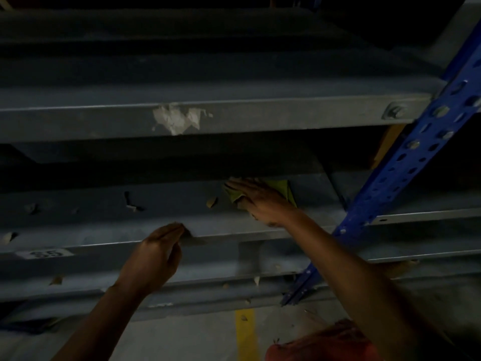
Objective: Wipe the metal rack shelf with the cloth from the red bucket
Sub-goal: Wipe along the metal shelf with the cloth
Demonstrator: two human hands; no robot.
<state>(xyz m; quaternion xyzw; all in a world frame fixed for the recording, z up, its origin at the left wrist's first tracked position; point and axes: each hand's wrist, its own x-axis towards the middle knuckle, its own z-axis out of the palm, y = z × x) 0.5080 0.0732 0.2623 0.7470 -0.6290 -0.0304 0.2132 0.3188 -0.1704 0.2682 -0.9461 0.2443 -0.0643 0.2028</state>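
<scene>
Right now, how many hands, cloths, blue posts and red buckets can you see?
Hands: 2, the left hand and the right hand
Green cloth: 1
Blue post: 1
Red bucket: 1
Total: 5

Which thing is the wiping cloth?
Find the blue post on the right, then follow the grey shelf left from it. The cloth lies under the flat right hand. It is the only yellow-green thing there.
</scene>
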